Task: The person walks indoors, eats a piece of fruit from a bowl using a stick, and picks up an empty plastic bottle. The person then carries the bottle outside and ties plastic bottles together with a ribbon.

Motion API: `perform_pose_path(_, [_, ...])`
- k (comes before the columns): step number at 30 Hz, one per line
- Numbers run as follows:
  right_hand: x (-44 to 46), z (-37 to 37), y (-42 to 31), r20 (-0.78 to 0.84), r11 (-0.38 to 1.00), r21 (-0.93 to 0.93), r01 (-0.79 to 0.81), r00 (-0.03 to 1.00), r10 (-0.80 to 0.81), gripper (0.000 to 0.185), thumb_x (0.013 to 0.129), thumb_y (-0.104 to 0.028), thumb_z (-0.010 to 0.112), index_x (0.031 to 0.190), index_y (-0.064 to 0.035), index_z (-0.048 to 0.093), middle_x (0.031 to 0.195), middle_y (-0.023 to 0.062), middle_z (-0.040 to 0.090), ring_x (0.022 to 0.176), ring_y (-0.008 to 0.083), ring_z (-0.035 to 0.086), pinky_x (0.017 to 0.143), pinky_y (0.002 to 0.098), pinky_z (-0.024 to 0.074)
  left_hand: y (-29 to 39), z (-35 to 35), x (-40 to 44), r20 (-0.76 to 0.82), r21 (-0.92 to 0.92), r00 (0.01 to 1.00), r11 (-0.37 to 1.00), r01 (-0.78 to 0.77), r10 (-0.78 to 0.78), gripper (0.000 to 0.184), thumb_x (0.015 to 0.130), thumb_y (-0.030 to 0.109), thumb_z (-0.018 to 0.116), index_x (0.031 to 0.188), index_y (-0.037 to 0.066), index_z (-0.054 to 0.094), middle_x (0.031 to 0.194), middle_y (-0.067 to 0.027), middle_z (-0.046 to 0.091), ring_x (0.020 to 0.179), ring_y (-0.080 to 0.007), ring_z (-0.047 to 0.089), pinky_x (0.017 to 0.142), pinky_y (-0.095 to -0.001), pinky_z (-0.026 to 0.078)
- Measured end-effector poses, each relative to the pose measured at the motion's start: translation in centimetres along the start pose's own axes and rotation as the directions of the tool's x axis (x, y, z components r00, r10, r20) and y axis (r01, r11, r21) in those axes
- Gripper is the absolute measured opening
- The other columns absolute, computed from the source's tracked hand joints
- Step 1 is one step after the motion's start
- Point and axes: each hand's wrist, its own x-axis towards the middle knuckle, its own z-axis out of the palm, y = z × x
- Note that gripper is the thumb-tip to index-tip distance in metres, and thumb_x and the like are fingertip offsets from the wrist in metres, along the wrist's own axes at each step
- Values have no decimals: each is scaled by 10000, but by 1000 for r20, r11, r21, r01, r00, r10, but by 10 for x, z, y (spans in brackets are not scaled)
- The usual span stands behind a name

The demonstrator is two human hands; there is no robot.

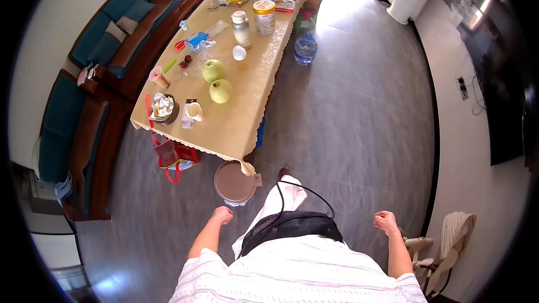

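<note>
My left hand (223, 215) hangs low in front of my body, its fingers curled in, with nothing visible in it. Closest to it is a round brown lidded trash bin (234, 182) on the floor, a little ahead and not touched. Out to the other side, my right hand (385, 222) is held in the air with loosely curled fingers and no object showing in it. Near that hand stands a folded beige chair-like item with a cloth (457, 230) over it. A black mesh bag with a cord (297, 225) sits at my waist.
A long table (185, 134) ahead bears two green round fruits (217, 81), a tin (264, 17), a bottle (241, 29) and a paper cup (195, 111). A red bag (175, 154) lies below it. A large water bottle (306, 49) stands on the grey floor (348, 112). Sofas (73, 129) line the left.
</note>
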Motion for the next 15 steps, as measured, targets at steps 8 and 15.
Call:
perform_pose_path(8, [47,7,-49,127,993,-113,-35,991,49,179,697,-74,549,825,41,601,661,71,594,540,127,560,490,252,472,80,-40,70,-28,31,984,984,-174,175,266,669,162,559,915,105,644,643,-67,617,498,-137,576,458,-267,467])
perform_pose_path(15, [72,-6,-89,43,980,-82,-181,982,185,174,711,-60,552,845,41,597,698,81,598,584,135,578,522,260,502,183,-118,137,-87,-58,944,944,-324,319,296,649,215,562,913,118,654,909,-128,622,867,-254,595,800,-318,456])
